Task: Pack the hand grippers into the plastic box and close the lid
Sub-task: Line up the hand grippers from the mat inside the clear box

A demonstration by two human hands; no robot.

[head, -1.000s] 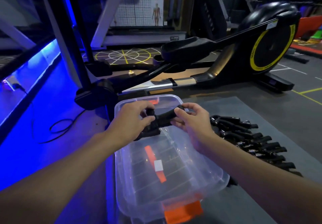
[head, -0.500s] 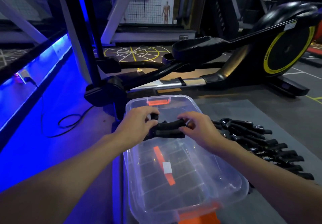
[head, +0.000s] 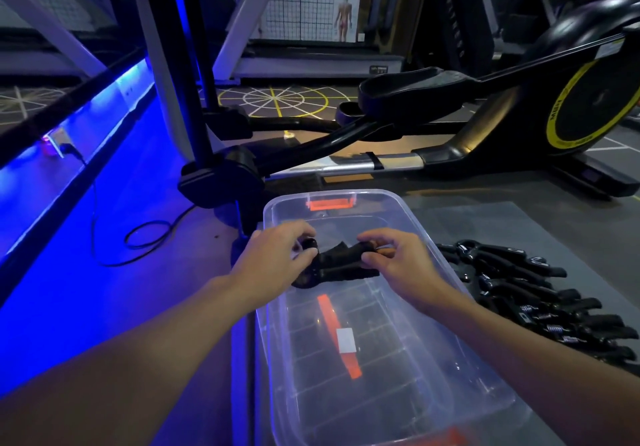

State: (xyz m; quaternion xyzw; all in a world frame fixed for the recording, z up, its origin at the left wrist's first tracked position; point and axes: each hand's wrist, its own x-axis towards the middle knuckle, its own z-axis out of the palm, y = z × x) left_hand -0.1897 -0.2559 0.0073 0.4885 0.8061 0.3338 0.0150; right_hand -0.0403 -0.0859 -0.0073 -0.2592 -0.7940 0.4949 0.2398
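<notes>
A clear plastic box with orange latches stands open on the floor in front of me. Both my hands hold one black hand gripper over the far half of the box. My left hand pinches its spring end. My right hand pinches the handle ends. A row of several more black hand grippers lies on the grey mat to the right of the box. I see no lid apart from the box.
A black and yellow elliptical trainer stands just beyond the box, its base post at the box's far left corner. A black cable loops on the blue-lit floor to the left. The grey mat extends right.
Both hands have lowered the black hand gripper a little into the box's far half. The view has shifted so the box sits further right and closer.
</notes>
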